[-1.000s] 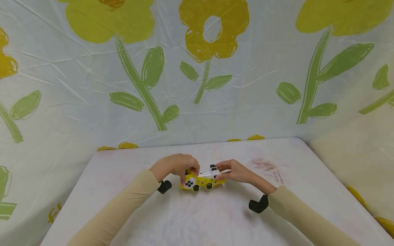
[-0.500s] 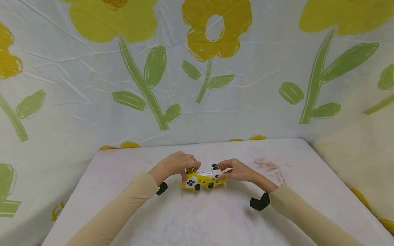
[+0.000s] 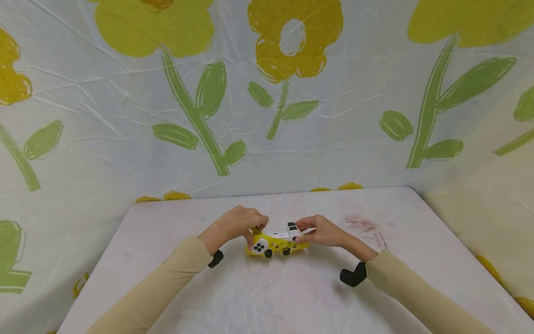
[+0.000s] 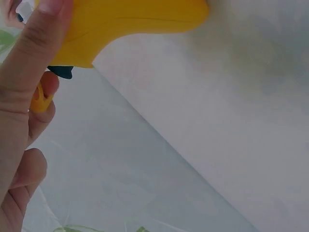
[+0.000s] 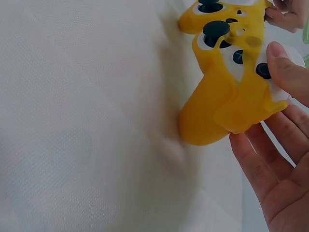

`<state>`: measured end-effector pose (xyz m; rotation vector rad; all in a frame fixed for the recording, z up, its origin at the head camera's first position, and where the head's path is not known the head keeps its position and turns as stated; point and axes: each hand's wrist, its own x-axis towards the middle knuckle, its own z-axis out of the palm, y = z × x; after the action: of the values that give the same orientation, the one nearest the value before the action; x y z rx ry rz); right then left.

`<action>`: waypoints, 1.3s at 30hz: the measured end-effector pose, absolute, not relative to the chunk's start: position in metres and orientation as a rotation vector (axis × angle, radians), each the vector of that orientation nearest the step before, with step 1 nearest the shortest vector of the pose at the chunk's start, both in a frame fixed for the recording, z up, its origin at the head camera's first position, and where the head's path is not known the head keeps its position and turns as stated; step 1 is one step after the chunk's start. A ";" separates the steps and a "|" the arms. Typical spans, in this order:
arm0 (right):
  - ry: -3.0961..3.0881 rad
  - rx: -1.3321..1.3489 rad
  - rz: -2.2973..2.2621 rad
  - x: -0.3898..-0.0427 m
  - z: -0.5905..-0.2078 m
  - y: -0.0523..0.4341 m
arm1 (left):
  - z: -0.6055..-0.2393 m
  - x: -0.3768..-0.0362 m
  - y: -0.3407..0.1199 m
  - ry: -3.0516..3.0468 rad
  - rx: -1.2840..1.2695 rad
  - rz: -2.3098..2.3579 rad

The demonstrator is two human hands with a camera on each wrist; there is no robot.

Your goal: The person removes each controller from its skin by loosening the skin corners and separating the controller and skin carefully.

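Note:
A white game controller with black buttons and sticks is held between both hands, low over the tabletop. Its yellow silicone cover wraps the grips and front, while part of the white top and right shoulder lies bare. My left hand pinches the cover at the controller's left end. In the left wrist view the thumb presses the yellow grip, and a small yellow loop of the cover sits at the fingertips. My right hand holds the right end, its thumb on the white body and fingers behind the yellow edge.
The white table has faint reddish smudges at the back right. A flower-printed curtain encloses the back and sides. A black wrist camera hangs below the right sleeve, and another camera shows by the left wrist.
My left fingers have shifted slightly left along the top of the cover. The right hand keeps its hold, and the controller stays nearly in place. The head view has turned slightly.

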<state>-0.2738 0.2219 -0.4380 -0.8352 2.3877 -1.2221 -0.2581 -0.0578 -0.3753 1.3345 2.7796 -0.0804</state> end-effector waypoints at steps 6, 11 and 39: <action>2.382 -0.865 -1.226 -0.273 -0.437 0.222 | -0.378 -0.258 -0.064 2.833 1.254 -0.072; 2.381 -0.910 -1.230 -0.273 -0.437 0.222 | -0.383 -0.257 -0.069 2.847 1.266 -0.014; 2.455 -0.788 -1.214 -0.267 -0.439 0.218 | -0.417 -0.258 -0.098 2.704 1.351 0.891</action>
<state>-0.2672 0.2185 -0.4395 -0.7885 2.4547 -1.2141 -0.2581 -0.0983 -0.4175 1.3508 2.7044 0.8911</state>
